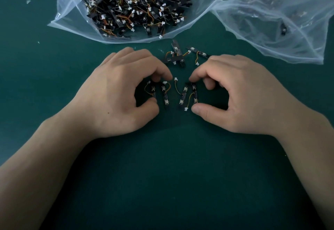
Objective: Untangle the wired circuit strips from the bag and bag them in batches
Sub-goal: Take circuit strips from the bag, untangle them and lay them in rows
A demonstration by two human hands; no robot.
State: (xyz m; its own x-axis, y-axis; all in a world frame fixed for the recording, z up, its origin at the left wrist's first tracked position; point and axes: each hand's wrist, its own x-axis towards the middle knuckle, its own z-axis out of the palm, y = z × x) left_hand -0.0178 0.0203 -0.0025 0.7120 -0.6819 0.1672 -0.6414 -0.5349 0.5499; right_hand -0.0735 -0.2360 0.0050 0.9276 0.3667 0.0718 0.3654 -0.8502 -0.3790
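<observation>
Your left hand (122, 88) curls over the dark green table (171, 175), thumb and forefinger pinching the two ends of a short black circuit strip (154, 92) with an orange-yellow wire and a white plug. Your right hand (240, 92) pinches the rightmost strip (195, 93) the same way. Two more strips (166, 96) lie flat between them. A small tangle of strips (177, 56) lies just beyond your fingers, near the mouth of the large clear plastic bag (72, 21), which is heaped with strips. A second clear plastic bag (271, 36) lies to the right, with one dark strip visible inside.
</observation>
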